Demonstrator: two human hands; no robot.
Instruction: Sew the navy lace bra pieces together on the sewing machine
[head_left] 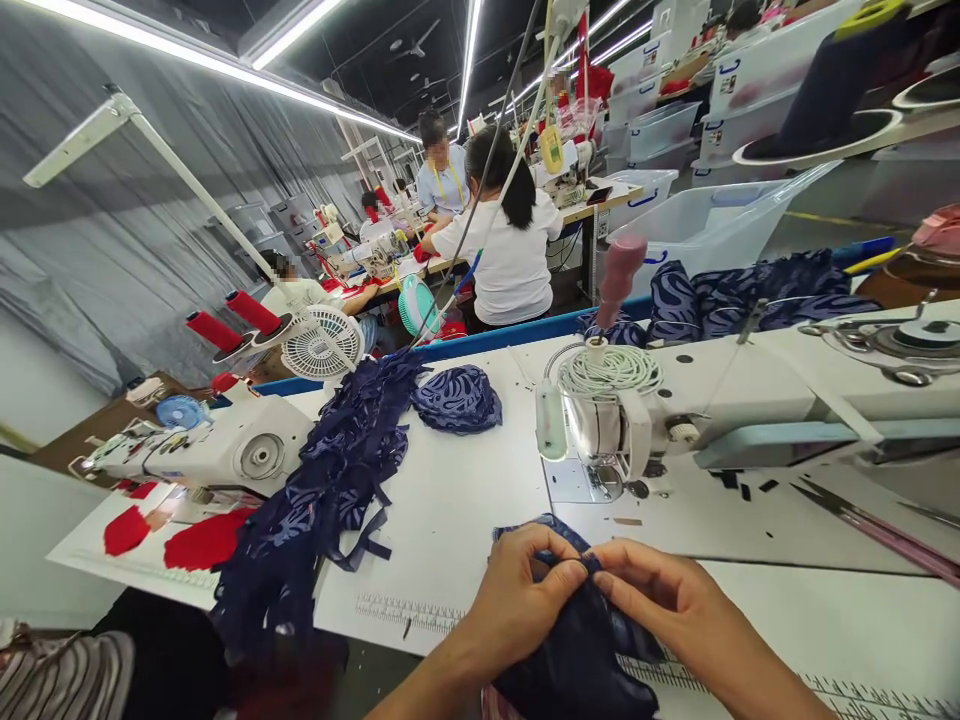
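Left hand and right hand — fingers pinched shut on navy fabric piece — at table near edge.

A garment factory sewing floor. An industrial sewing machine fills the right middle of the frame and a second machine sits at the left, both on white worktables. Red thread cones stand at the left; a heap of navy cut pieces runs down the centre, one navy fabric piece at the bottom edge. Upper centre, seated workers face more machines under long strip lights, plastic bins at upper right.
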